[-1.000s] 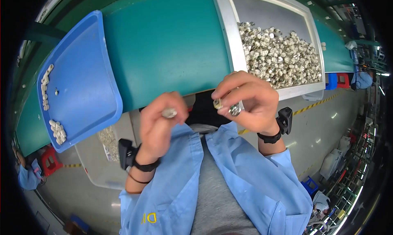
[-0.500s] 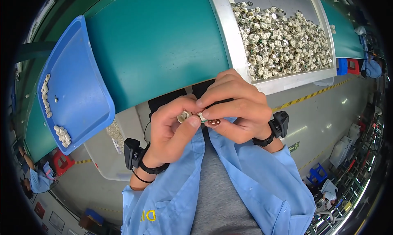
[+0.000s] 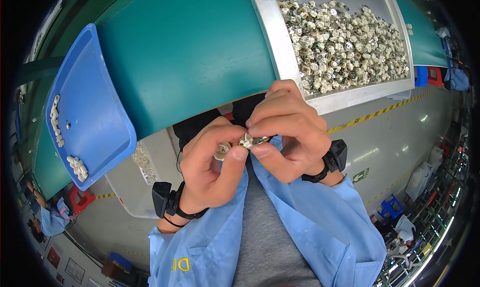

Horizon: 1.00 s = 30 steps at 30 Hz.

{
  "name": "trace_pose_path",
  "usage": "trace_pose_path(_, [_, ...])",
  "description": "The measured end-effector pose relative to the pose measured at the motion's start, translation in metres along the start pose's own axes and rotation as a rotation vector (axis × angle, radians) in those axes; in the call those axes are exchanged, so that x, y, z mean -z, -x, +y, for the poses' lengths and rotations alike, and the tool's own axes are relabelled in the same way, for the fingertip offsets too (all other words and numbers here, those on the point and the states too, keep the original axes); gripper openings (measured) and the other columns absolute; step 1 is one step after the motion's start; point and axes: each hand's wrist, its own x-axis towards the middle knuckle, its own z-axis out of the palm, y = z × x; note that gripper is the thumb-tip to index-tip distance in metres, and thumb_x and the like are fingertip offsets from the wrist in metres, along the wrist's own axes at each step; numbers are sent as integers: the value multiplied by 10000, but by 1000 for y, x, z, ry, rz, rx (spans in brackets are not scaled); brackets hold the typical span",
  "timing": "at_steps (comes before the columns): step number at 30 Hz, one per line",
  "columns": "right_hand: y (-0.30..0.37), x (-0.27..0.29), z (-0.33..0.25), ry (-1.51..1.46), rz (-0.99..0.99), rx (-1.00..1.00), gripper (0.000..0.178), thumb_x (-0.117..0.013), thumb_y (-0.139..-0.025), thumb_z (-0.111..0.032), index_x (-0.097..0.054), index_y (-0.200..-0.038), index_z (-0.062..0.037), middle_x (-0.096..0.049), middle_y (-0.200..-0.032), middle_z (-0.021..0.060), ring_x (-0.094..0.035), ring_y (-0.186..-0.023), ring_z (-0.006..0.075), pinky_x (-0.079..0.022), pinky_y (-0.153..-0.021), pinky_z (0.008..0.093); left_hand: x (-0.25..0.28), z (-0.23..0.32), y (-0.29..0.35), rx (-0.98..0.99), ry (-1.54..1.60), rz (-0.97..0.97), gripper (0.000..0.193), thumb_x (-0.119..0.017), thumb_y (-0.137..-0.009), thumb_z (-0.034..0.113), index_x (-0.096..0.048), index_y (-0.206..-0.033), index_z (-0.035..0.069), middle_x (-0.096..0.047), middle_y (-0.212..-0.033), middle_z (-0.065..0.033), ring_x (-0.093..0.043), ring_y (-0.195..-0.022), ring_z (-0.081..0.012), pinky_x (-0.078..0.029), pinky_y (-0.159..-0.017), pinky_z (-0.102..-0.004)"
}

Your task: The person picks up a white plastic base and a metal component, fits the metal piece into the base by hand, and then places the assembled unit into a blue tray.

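Observation:
My left hand [image 3: 212,159] is closed, pinching a small white part [image 3: 245,141] with a bit of green between thumb and forefinger. A cream-coloured round cup-shaped piece [image 3: 222,151] is also held in that hand, in the curl of its fingers. My right hand [image 3: 290,134] meets it in front of my chest, thumb and forefinger closed on a small dark disc [image 3: 261,140] seen nearly edge-on. The disc lies against the white part; I cannot tell whether they are joined.
A metal-framed tray [image 3: 350,96] heaped with small white and silver parts [image 3: 345,49] stands at the far right on the green table [image 3: 185,57]. To the left lies a blue tray [image 3: 95,87] with white pieces along its left side [image 3: 76,168]. Below the table is a translucent bin [image 3: 132,187].
The disc has turned from showing its brown, dotted face to nearly edge-on, and the white part is now more exposed between my fingertips. Both hands stay close together.

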Motion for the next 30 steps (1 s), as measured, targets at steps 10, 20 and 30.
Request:
trace_pose_path(10, [-3,4,6,49,-161,50,229,-763,-826,-73,-733,-1034,18,-711,-975,151,-633,-759,214,-452,-713,380,2,-5,4,-94,-149,75,187,-644,-913,-7,-636,-1079,-94,-617,-836,-119,-548,-704,-178,-431,-615,-290])
trace_pose_path(20, [6,3,6,-94,-137,-155,198,-754,-855,-67,-728,-1027,26,-687,-1010,174,-616,-793,225,-465,-719,352,-1,1,3,-64,-299,83,207,-626,-883,-46,-623,-1086,-82,-598,-839,-109,-537,-701,-177,-434,-625,-286])
trace_pose_path(30, [-4,12,10,29,-200,-109,202,-760,-823,-54,-728,-1004,31,-690,-985,160,-609,-807,239,-457,-721,350,13,-24,13,74,15,14,341,-587,-858,-112,-565,-1195,-67,-513,-1167,-170,-541,-887,-187,-455,-776,-278])
